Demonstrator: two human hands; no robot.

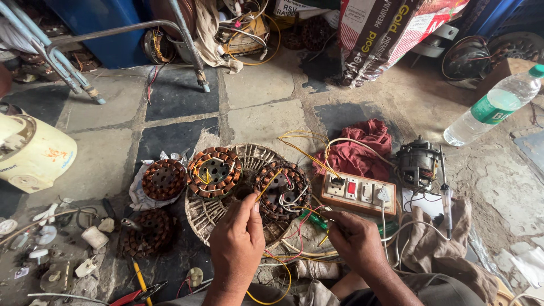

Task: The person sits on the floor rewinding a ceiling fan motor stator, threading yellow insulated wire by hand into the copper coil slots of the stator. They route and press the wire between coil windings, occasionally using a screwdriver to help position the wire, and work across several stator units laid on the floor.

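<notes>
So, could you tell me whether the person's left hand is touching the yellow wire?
Touching: the head view shows the left hand pinching the yellow wire between its fingertips, just over the copper-wound stator.

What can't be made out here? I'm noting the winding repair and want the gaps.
Head view only:
- Left hand fingertips: what they pinch is too small to tell.
- Right hand curls over the green tool, hiding the grip.
- Pliers: cut off by the bottom edge.
- Water bottle cap: at the right edge.
</notes>
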